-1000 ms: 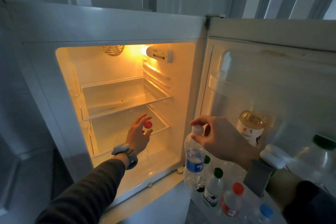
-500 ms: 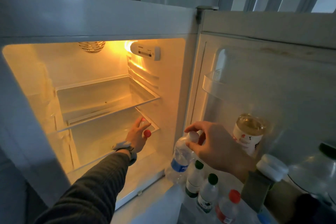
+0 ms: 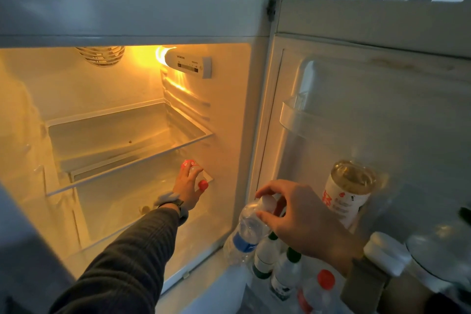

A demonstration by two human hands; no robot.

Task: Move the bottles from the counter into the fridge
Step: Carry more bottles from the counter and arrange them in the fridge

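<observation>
Judged partly done, with two bottles gripped and neither yet let go. Found several small bottles standing in the bottom rack of the open door (image 3: 382, 109): a green-capped pair (image 3: 266, 255) and a red-capped door bottle (image 3: 323, 285) beside them. Noted also a larger white-labelled bottle (image 3: 349, 194) higher in the same door. Saw no counter in view, so could not tell how many bottles waited outside.

Reached far into the lit fridge (image 3: 229, 135) with the left hand (image 3: 187, 187), arm stretched nearly straight, dark sleeve, watch (image 3: 170, 202) at the wrist. Curled those fingers round a small red-capped bottle (image 3: 203, 184), tilted with its cap toward the camera, at the right front corner of the lower shelf (image 3: 122, 186). Could not tell whether resting on that shelf or just above it.

Held the right hand (image 3: 303, 216) over the door rack, wrist bent, thumb and fingertips pinching the white cap and neck of a clear water bottle (image 3: 244, 232) with a blue label. Carried it leaning, base low at the rack's near end, just beside the green-capped pair.

Judged left to do: seat both bottles, release them, then fetch any others
</observation>
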